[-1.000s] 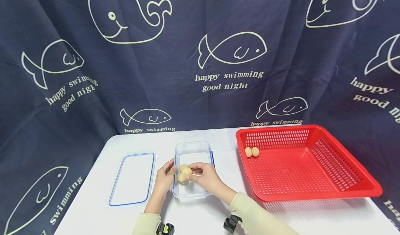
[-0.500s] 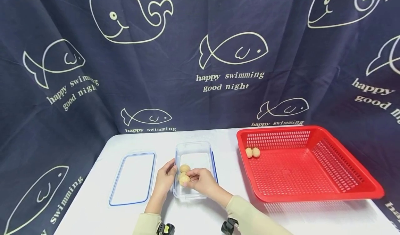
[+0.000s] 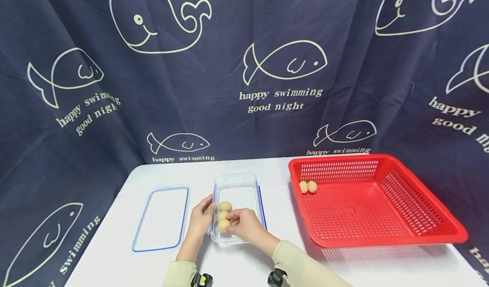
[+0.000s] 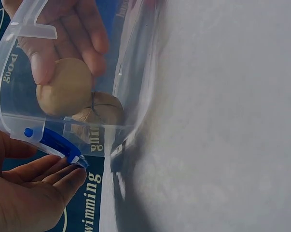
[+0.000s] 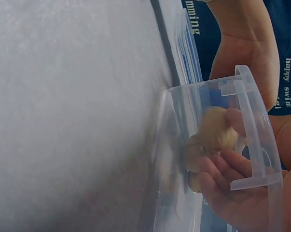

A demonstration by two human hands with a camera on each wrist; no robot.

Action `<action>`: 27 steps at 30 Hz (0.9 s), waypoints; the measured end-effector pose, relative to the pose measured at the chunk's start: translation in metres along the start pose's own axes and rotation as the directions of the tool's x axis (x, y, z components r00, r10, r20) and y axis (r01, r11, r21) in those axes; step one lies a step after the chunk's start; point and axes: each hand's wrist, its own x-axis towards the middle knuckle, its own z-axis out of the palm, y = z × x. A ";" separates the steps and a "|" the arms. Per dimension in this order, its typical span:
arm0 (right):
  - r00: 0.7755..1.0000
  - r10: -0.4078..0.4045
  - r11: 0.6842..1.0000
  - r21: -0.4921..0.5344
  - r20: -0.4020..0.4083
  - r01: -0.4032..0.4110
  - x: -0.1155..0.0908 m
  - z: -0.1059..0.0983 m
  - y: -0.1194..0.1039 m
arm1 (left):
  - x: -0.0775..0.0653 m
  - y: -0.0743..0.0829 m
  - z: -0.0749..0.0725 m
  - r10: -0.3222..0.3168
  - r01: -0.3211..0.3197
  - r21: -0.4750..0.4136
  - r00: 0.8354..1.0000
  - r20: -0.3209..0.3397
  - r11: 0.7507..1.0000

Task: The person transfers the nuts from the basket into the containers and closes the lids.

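Note:
A clear plastic box (image 3: 238,181) with blue side latches stands on the white table. Inside, along its left wall, a far walnut (image 3: 225,206) and a middle walnut (image 3: 222,215) line up with a near one. My right hand (image 3: 246,225) reaches in from the right and pinches that near walnut (image 3: 223,225) between thumb and fingers. The left hand (image 3: 201,219) holds the box's left side, its thumb at the rim and its fingers at the blue latch (image 4: 58,142). Through the clear wall in the left wrist view, a walnut (image 4: 104,108) with a dark seam shows below the pinched one.
A blue-edged clear lid (image 3: 162,219) lies flat left of the box. To the right, a red perforated basket (image 3: 355,212) holds two walnuts (image 3: 307,187) in its far left corner. A dark blue curtain (image 3: 229,125) with fish prints hangs behind the table.
My right hand has moved toward the box's near end with its walnut and lowered it. The far walnut has come into plain view. The left hand stays on the box's side.

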 end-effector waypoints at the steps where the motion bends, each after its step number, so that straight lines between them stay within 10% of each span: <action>1: 1.000 0.000 1.000 -0.006 0.006 0.000 0.000 0.000 0.000 | 0.000 0.000 0.000 0.000 0.000 -0.001 1.000 0.001 1.000; 27: 0.976 -0.189 0.982 0.008 0.109 0.189 -0.002 -0.013 -0.007 | -0.003 0.002 -0.001 0.002 -0.003 -0.028 1.000 -0.008 1.000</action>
